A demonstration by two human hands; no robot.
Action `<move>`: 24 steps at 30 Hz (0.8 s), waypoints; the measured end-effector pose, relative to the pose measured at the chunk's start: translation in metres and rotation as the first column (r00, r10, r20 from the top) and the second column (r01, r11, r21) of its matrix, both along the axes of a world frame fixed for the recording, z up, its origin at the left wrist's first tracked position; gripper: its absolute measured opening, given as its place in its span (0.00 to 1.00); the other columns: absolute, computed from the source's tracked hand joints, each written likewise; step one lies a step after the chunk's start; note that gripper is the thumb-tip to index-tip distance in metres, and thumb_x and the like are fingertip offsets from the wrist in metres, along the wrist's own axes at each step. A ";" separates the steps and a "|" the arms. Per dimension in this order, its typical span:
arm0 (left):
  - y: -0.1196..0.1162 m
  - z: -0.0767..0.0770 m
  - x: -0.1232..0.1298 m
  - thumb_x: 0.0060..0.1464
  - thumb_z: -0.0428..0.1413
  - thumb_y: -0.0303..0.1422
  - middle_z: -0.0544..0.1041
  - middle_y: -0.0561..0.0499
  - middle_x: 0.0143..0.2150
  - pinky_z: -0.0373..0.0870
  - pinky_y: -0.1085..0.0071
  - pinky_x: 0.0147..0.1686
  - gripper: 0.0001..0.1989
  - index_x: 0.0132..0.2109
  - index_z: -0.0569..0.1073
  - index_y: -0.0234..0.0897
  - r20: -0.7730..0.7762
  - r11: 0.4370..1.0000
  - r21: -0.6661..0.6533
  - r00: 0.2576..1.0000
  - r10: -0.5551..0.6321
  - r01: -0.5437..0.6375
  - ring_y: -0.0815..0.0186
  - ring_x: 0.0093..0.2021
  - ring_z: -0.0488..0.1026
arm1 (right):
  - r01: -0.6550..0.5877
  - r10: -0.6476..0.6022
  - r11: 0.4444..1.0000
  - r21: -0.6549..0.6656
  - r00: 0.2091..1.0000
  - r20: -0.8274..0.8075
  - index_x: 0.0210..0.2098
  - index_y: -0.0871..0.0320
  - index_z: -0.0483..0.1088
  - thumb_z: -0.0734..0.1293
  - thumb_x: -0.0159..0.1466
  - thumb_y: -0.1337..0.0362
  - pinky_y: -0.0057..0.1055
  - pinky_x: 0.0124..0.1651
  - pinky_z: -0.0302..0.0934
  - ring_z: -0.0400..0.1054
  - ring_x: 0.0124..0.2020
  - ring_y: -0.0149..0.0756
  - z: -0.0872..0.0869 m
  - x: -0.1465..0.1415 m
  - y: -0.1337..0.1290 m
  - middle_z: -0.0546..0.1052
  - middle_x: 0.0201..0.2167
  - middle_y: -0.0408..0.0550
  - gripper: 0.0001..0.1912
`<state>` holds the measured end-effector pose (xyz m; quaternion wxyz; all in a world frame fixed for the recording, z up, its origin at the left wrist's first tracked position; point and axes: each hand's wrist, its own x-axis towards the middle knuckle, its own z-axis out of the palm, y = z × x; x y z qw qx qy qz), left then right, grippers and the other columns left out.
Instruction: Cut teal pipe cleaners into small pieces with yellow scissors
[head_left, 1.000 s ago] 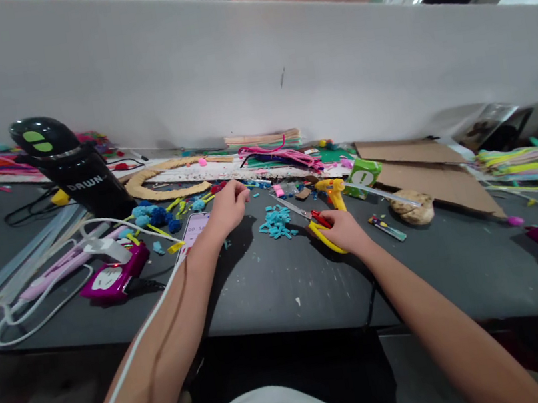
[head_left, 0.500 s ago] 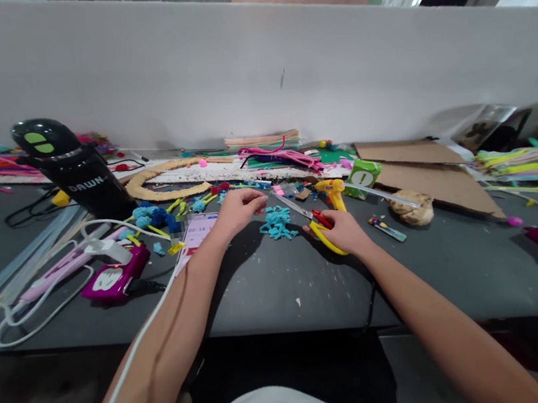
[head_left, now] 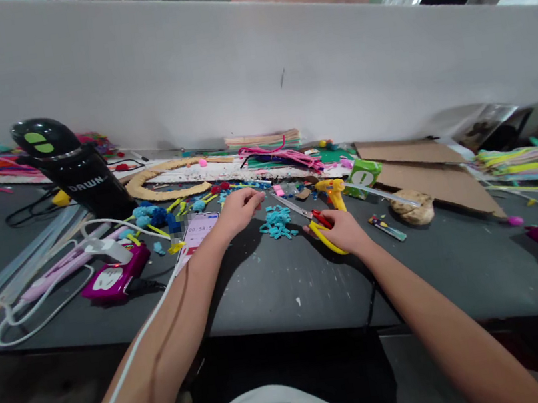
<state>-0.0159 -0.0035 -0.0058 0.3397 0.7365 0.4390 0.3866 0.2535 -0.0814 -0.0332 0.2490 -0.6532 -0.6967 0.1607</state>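
My right hand [head_left: 341,228] grips a pair of scissors [head_left: 328,238] with red and yellow handles. The blades are slightly apart and point away to the upper left, above the table. Under and left of them lies a loose pile of short light-blue pieces [head_left: 278,223], like cut pipe cleaner. My left hand [head_left: 242,209] hovers just left of the pile, thumb and fingertips pinched together; whatever is between them is too small to make out. Beside my left forearm a phone [head_left: 201,228] showing a running timer lies on the table.
A yellow glue gun [head_left: 332,191] stands behind the scissors, near a green box [head_left: 363,177]. Left are a black bottle [head_left: 78,176] and a purple power block [head_left: 117,275] with a white cable crossing my left forearm. Cardboard [head_left: 426,171] and a round tan object [head_left: 412,207] lie right.
My left hand has shifted very slightly left, away from the scissor tips. The scissors, my right hand and the blue pile look almost unchanged.
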 end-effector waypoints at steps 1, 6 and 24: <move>0.000 0.000 0.000 0.59 0.51 0.47 0.72 0.52 0.23 0.61 0.74 0.24 0.20 0.29 0.71 0.35 -0.019 1.000 0.017 1.000 0.010 -0.010 0.70 0.23 0.66 | -0.003 0.003 1.000 -0.002 1.000 0.002 0.24 0.57 0.66 0.67 0.53 0.39 0.27 0.26 0.47 0.54 0.24 0.30 0.000 0.000 0.000 0.65 0.22 0.41 0.26; 0.000 0.000 -0.001 0.60 0.50 0.47 0.72 0.52 0.24 0.61 0.73 0.26 0.20 0.30 0.71 0.35 -0.022 0.998 0.063 1.000 0.020 -0.019 0.69 0.24 0.66 | -0.015 0.015 1.000 0.001 1.000 -0.006 0.24 0.57 0.66 0.68 0.53 0.39 0.27 0.26 0.48 0.54 0.24 0.30 -0.001 0.001 0.000 0.65 0.21 0.41 0.25; -0.003 -0.002 0.008 0.57 0.53 0.42 0.75 0.51 0.25 0.63 0.73 0.25 0.15 0.31 0.73 0.34 0.076 0.999 0.039 0.997 0.020 -0.023 0.70 0.23 0.67 | -0.038 0.038 0.999 0.002 0.999 -0.013 0.24 0.58 0.68 0.68 0.53 0.40 0.27 0.25 0.47 0.54 0.24 0.30 0.002 -0.001 -0.001 0.65 0.21 0.42 0.25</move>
